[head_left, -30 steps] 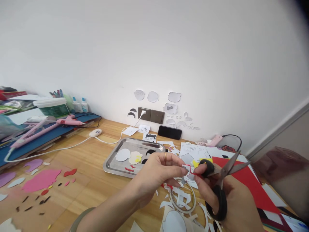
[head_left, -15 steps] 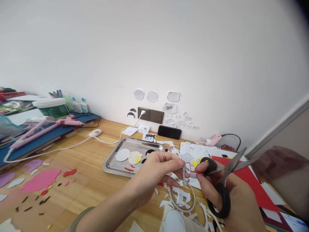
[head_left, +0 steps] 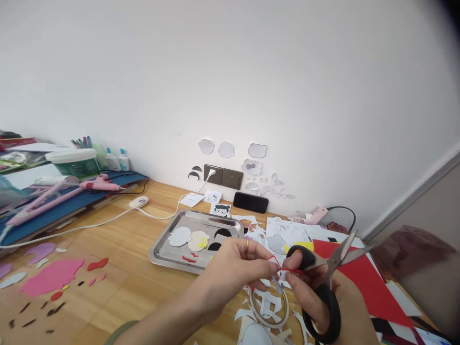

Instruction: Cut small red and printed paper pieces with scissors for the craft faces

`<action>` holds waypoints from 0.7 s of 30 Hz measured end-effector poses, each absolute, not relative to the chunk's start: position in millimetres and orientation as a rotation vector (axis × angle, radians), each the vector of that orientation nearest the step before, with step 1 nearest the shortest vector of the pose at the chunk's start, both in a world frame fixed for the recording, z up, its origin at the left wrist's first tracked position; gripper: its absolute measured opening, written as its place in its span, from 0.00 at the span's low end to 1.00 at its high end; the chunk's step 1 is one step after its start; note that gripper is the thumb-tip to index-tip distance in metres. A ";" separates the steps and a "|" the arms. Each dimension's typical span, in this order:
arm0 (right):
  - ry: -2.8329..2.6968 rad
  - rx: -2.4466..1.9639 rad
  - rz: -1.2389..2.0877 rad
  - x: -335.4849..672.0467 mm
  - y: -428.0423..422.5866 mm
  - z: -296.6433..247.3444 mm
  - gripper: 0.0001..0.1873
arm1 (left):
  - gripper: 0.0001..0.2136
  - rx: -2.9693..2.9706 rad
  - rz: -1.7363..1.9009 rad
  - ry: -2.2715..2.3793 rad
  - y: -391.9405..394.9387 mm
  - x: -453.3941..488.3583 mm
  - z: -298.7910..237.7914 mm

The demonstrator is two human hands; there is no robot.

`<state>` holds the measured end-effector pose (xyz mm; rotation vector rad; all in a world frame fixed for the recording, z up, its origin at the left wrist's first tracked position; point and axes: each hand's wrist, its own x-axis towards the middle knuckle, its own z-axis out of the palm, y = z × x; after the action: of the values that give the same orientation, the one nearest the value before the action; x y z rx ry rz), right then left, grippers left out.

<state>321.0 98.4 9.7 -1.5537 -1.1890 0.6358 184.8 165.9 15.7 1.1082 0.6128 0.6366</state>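
My left hand (head_left: 239, 263), a ring on one finger, pinches a small red-edged white scrap (head_left: 276, 262) between thumb and fingertips. Black-handled scissors (head_left: 327, 311) hang on my right hand (head_left: 350, 306), blades spread and pointing up to the right, away from the scrap. The right thumb and forefinger also close on the scrap's right end, where red shows. A greyish strip dangles below the fingers. Under both hands lie a roll of tape (head_left: 286, 314) and white paper offcuts (head_left: 268, 303).
A metal tray (head_left: 155, 256) with cut shapes stands left of my hands. Red sheets (head_left: 377, 282) lie to the right. A phone (head_left: 250, 202) leans on the wall below a socket (head_left: 232, 178). Pink glue gun (head_left: 102, 183), white cable (head_left: 97, 221) and foam pieces (head_left: 53, 277) are at left.
Both hands have moved slightly down in view, and the scrap between them has turned. The right fingers have come closer to the left fingertips. The view has shifted a little.
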 end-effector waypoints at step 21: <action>-1.071 -1.807 0.610 343.8 94.8 27.0 0.11 | 0.07 1.220 0.788 0.610 180.6 164.8 30.8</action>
<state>343.8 94.8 27.0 -1.8070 -1.0713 0.6095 164.8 180.6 30.8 1.2201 0.6098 0.7881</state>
